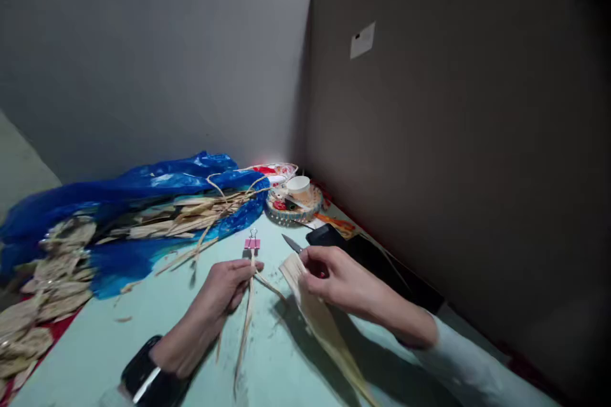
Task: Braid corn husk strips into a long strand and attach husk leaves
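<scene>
My left hand pinches thin straw-like strands just below a pink binder clip on the pale green table. The strands hang from the clip toward me, and one spreads off to the right. To the right, my right hand is closed on a wide, pale dried husk strip, which trails down toward the table's near edge. A pointed dark blade lies just beyond the right fingers, its rear part hidden by them.
A blue plastic bag with dried husks covers the left and back. Behind the hands stands a round woven tray bearing a cup. A black phone lies right of the clip. Grey walls enclose the table.
</scene>
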